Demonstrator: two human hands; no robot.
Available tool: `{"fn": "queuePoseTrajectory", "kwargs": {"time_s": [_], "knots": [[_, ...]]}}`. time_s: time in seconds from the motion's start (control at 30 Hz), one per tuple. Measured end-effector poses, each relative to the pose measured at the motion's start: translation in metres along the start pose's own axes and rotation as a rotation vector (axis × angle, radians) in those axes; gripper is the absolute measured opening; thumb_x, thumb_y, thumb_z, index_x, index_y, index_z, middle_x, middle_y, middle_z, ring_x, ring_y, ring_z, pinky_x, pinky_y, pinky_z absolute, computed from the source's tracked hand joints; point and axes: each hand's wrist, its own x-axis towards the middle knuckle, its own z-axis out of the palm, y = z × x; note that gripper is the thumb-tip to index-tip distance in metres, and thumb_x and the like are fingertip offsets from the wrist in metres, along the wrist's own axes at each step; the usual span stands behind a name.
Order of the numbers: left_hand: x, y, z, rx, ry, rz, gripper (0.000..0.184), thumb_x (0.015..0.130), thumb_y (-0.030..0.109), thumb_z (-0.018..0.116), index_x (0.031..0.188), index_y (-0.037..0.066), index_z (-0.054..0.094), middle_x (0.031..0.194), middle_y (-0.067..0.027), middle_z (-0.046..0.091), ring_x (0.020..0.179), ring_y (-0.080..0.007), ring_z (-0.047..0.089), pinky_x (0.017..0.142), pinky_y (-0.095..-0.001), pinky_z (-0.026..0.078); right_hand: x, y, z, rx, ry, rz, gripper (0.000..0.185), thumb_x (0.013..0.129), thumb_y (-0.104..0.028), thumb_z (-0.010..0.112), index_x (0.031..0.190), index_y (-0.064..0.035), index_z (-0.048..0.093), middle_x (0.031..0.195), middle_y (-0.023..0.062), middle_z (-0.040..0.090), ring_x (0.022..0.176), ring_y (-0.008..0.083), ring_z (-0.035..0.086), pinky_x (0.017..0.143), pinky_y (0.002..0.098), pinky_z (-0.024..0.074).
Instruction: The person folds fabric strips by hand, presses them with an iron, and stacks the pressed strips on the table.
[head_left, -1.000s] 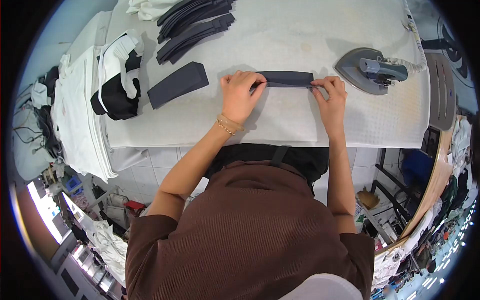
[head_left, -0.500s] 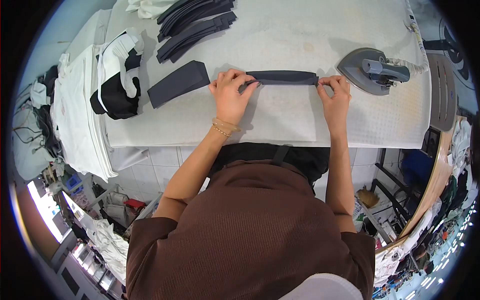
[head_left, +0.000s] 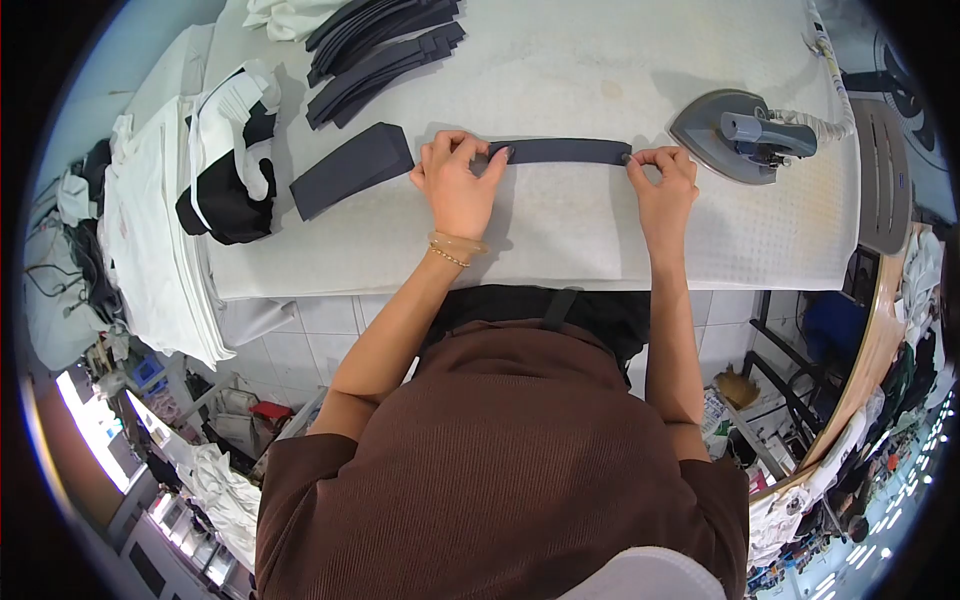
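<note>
For a narrow dark strip (head_left: pixel 570 151) like this one, lying crosswise on the pale desk (head_left: pixel 560 245) between the hands, I'd go for light, even tension: both ends level, edges lined up, no hard tugging, since too much pull could skew the layers. Smoothing from the middle outward would probably help more than yanking on the corners. As for the grip, it's basically two small pinches. The left hand (head_left: pixel 461 192) has thumb and fingertips closed on the strip's left end, and its outer fingers sit right by the wide piece (head_left: pixel 352 172) (touching or not, I can't tell). The right hand (head_left: pixel 667 195) has thumb and finger closed on the right end, palm off the cloth. I'd watch those right knuckles, though, with the iron (head_left: pixel 735 135) lying just beyond them.
</note>
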Motion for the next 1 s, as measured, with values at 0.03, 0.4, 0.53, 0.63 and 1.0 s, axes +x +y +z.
{"fn": "queuePoseTrajectory", "kwargs": {"time_s": [0.03,0.4,0.53,0.63,1.0], "knots": [[0.000,0.000,0.000,0.006,0.003,-0.004,0.019,0.075,0.025,0.081,0.080,0.013,0.067,0.098,0.0034,0.058,0.097,-0.0202,0.050,0.089,-0.0393,0.027,0.000,0.000,0.000,-0.003,-0.001,0.011,0.009,0.080,-0.020,0.076,0.083,-0.0122,0.072,0.099,-0.0006,0.058,0.099,0.0214,0.050,0.086,0.0404,0.0304],[0.003,0.004,0.002,0.024,0.028,-0.013,0.018,0.076,0.024,0.080,0.076,0.014,0.065,0.095,0.0039,0.057,0.097,-0.0195,0.050,0.089,-0.0389,0.027,0.003,-0.001,0.001,-0.006,-0.009,0.042,0.008,0.078,-0.019,0.075,0.081,-0.0123,0.071,0.098,-0.0010,0.058,0.099,0.0214,0.050,0.086,0.0386,0.0299],[0.002,0.004,0.003,0.027,0.034,-0.019,0.018,0.076,0.024,0.079,0.076,0.014,0.064,0.094,0.0040,0.057,0.096,-0.0196,0.050,0.089,-0.0394,0.028,0.003,-0.002,0.001,-0.006,-0.008,0.052,0.008,0.078,-0.019,0.075,0.080,-0.0124,0.071,0.098,-0.0012,0.058,0.099,0.0215,0.050,0.086,0.0386,0.0299],[0.003,0.004,0.004,0.033,0.043,-0.013,0.017,0.076,0.023,0.079,0.076,0.015,0.064,0.094,0.0039,0.057,0.096,-0.0197,0.050,0.089,-0.0397,0.028,0.003,-0.002,0.002,-0.003,0.000,0.048,0.008,0.078,-0.017,0.075,0.081,-0.0125,0.070,0.097,-0.0012,0.057,0.099,0.0214,0.050,0.086,0.0387,0.0299],[0.003,0.005,0.004,0.043,0.042,-0.020,0.018,0.075,0.023,0.079,0.076,0.014,0.064,0.096,0.0033,0.057,0.097,-0.0203,0.050,0.089,-0.0400,0.028,-0.006,-0.010,0.008,-0.168,0.115,-0.246,0.017,0.082,-0.007,0.070,0.094,-0.0194,0.069,0.089,-0.0020,0.052,0.090,0.0177,0.050,0.081,0.0368,0.0284]]}}
